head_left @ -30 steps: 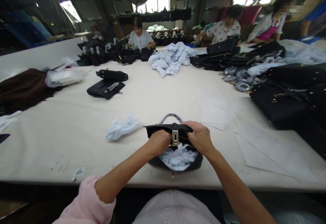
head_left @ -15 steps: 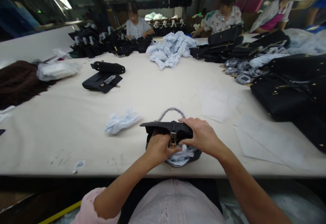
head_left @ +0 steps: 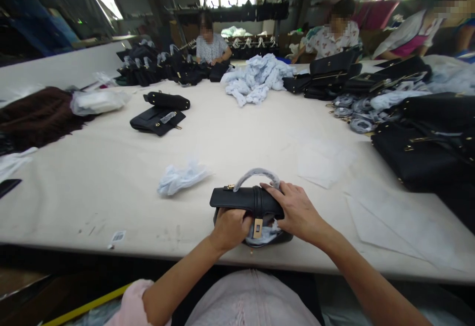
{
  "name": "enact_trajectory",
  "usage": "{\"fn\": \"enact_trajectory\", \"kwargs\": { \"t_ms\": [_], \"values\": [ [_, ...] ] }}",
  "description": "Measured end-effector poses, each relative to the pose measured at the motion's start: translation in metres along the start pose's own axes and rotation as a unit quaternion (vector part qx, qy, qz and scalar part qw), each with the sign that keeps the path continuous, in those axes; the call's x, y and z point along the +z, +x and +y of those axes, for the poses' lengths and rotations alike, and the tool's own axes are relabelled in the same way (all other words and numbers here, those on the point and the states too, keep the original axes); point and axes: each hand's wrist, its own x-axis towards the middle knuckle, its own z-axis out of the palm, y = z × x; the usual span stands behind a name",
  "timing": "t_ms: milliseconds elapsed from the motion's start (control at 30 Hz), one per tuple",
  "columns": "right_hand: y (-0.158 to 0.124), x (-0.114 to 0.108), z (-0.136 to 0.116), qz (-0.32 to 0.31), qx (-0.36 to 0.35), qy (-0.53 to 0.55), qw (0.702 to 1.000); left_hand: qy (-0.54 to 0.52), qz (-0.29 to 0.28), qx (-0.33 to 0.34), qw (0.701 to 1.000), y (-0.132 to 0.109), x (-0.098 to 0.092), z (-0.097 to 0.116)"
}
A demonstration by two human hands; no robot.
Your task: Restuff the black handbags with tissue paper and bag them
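Observation:
A small black handbag [head_left: 233, 197] stands at the table's front edge, its flap partly lifted and its wrapped handle [head_left: 256, 171] arching up behind. Pale blue stuffing paper [head_left: 264, 236] shows in the opening below the gold clasp [head_left: 258, 228]. My left hand [head_left: 230, 228] reaches under the flap into the bag, and its fingers are mostly hidden there. At the bag's right end, my right hand [head_left: 297, 212] grips the flap, fingers over the top and thumb at the front edge. A crumpled piece of pale blue paper [head_left: 180, 178] lies to the left of the bag.
Two black bag pieces [head_left: 159, 116] lie farther back on the white table [head_left: 237, 138]. Black bags [head_left: 434, 153] and coiled wrapped straps [head_left: 359, 113] fill the right side. White sheets [head_left: 393, 217] lie nearer. Blue paper [head_left: 258, 76] is heaped mid-back. Several people work beyond.
The flap has come down and tilted toward me, so more of its top and the handle show. My right hand stays on it; my left hand sits under it. The view has shifted slightly.

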Motion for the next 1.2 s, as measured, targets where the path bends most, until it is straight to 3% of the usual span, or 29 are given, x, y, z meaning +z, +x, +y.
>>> {"fn": "enact_trajectory", "kwargs": {
  "t_ms": [133, 233, 300, 400, 567, 767, 833, 900, 1033, 1200],
  "values": [
    [-0.007, 0.002, 0.002, 0.022, -0.01, 0.017, 1.0, -0.092, 0.076, 0.07, 0.99, -0.036, -0.008, 0.001],
    [-0.008, -0.005, 0.0, 0.009, -0.035, 0.047, 0.998, -0.092, 0.064, 0.128, 0.985, -0.051, -0.006, 0.003],
    [-0.005, -0.012, 0.0, -0.021, -0.051, 0.075, 0.996, -0.08, 0.062, 0.125, 0.987, -0.051, -0.002, 0.001],
    [0.004, -0.015, -0.001, -0.042, -0.036, 0.077, 0.995, -0.116, 0.052, 0.12, 0.985, -0.042, 0.003, -0.008],
    [0.016, -0.001, -0.004, 0.024, 0.014, 0.032, 0.999, -0.191, 0.008, 0.112, 0.975, -0.025, 0.001, -0.015],
    [0.041, 0.011, 0.011, 0.095, 0.068, 0.147, 0.982, -0.221, 0.01, 0.074, 0.972, 0.002, -0.003, -0.011],
    [0.049, 0.015, 0.016, 0.144, 0.05, 0.172, 0.973, -0.234, 0.013, 0.045, 0.971, 0.015, -0.003, -0.011],
    [0.055, 0.018, 0.023, 0.174, -0.011, 0.181, 0.968, -0.241, 0.003, 0.016, 0.97, 0.028, -0.003, -0.012],
    [0.057, 0.022, 0.038, 0.114, -0.122, 0.167, 0.972, -0.241, -0.008, -0.007, 0.97, 0.049, 0.001, -0.02],
    [0.06, 0.016, 0.05, 0.024, -0.12, 0.107, 0.987, -0.226, 0.027, -0.008, 0.974, 0.063, 0.014, -0.032]
  ]
}}
